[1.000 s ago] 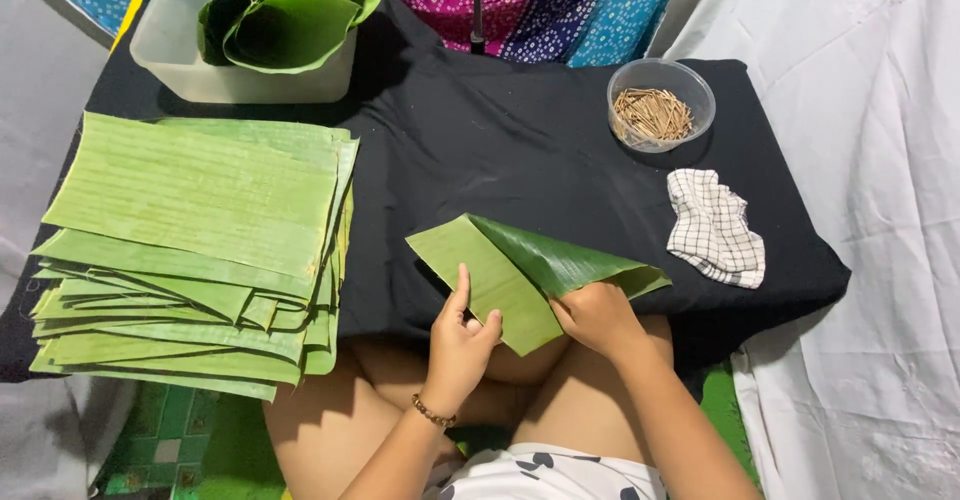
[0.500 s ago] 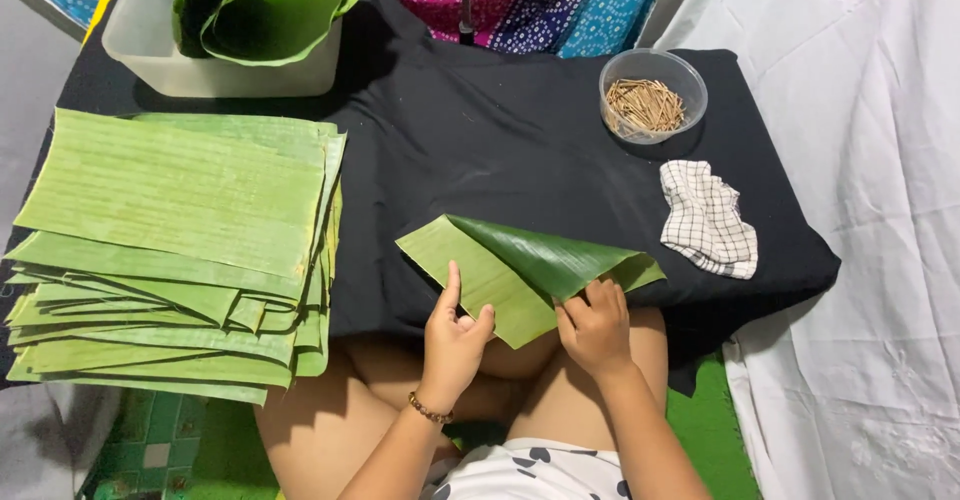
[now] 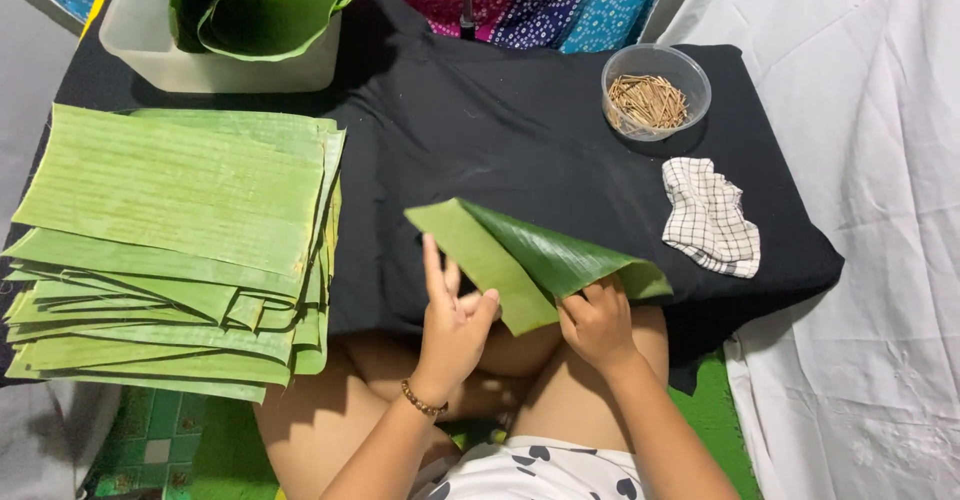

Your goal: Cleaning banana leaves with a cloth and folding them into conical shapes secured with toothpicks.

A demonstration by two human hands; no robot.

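Hands, left point(image 3: 452, 328) and right point(image 3: 598, 322), apparently fold a green banana leaf point(image 3: 530, 255).
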